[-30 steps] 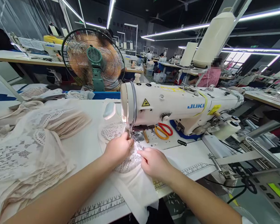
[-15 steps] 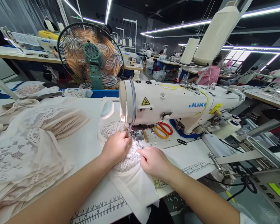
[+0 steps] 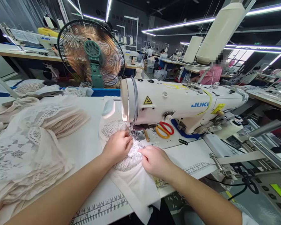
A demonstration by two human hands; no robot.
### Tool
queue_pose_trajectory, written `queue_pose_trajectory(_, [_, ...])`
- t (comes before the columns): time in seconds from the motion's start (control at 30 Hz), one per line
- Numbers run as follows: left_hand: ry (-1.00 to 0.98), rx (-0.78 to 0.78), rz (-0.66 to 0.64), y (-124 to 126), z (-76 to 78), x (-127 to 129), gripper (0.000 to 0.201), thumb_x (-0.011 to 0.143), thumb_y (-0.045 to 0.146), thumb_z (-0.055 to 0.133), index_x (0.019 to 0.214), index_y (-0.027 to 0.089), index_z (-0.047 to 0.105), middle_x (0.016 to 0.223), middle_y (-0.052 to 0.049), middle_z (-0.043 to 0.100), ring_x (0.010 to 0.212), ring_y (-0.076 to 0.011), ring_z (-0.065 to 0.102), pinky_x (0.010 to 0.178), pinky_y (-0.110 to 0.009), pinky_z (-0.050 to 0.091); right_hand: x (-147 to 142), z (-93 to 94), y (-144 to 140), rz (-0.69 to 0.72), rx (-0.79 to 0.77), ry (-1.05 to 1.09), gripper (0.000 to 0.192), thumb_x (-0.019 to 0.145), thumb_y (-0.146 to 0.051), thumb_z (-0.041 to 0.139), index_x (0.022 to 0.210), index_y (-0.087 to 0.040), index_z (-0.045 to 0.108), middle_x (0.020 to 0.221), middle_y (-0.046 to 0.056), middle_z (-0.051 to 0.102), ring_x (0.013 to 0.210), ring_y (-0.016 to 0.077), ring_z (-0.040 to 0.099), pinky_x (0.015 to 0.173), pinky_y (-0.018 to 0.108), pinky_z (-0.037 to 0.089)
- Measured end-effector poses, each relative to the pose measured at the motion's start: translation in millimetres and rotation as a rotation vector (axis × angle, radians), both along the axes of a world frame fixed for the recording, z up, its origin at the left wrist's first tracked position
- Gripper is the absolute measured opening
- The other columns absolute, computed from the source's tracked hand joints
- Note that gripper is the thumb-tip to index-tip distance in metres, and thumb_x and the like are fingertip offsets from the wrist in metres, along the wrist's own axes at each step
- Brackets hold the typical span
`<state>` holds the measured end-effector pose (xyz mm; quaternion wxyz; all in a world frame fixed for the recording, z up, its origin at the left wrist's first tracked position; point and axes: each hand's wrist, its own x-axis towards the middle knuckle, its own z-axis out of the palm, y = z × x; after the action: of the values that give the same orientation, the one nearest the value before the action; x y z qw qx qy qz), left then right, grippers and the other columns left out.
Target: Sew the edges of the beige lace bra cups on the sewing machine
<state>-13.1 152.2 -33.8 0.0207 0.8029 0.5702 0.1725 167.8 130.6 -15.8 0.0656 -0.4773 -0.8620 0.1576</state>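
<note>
Left hand (image 3: 118, 147) palm-down; right hand (image 3: 155, 161) curled nearby

Off-white lace (image 3: 126, 164) in a netted openwork pattern, cream-and-white pile (image 3: 21, 140) patterned with flowers and small eyelets, white machine (image 3: 175, 101) blue-lettered and yellow-labelled, red-and-orange-handled scissors (image 3: 163, 128), white table (image 3: 84, 140) marked in black ruler lines, green-centred black-caged fan (image 3: 93, 51), cream spools (image 3: 221, 34), person (image 3: 213, 75) in pink

The cream-white lace garment (image 3: 126, 164) lies on the worktop (image 3: 84, 144), its middle partly hidden beneath the left end of the sewing machine (image 3: 170, 98). Openwork panels show far and near; smooth plain fabric drapes loosely from the near one, its tapered end hanging past the near edge.
</note>
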Motion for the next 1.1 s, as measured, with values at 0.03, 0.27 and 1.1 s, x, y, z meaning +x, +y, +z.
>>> queue_pose_trajectory(0.03, [0.000,-0.008,-0.006,-1,0.9,0,0.031,0.087,0.022,0.041,0.089,0.014,0.072,0.093,-0.011,0.064,0.087,-0.0264,0.057,0.075,-0.040,0.047,0,-0.1,0,0.000,0.004,-0.001,0.008,0.072,-0.015,0.042,0.071,-0.019,0.049,0.062,-0.002,0.033,0.058,0.0119,0.026,0.053,0.025,0.019])
queue_pose_trajectory(0.27, [0.054,-0.069,0.043,-5,6.3,3,0.036,0.090,0.026,0.036,0.099,0.017,0.069,0.103,-0.011,0.061,0.097,-0.0297,0.054,0.080,-0.044,0.045,1,-0.3,0,0.014,0.031,-0.009,0.016,0.073,-0.015,0.041,0.077,-0.019,0.056,0.063,-0.001,0.036,0.059,0.0127,0.029,0.053,0.025,0.021])
queue_pose_trajectory(1.1, [0.313,-0.386,0.058,-37,34.0,-28,0.080,0.069,0.060,0.059,0.137,0.023,0.040,0.149,-0.016,0.025,0.134,-0.0411,0.024,0.097,-0.069,0.028,15,0.3,-17,0.209,0.070,-0.150,0.032,0.084,-0.020,0.042,0.112,-0.020,0.059,0.079,0.007,0.061,0.073,0.0192,0.054,0.054,0.029,0.028])
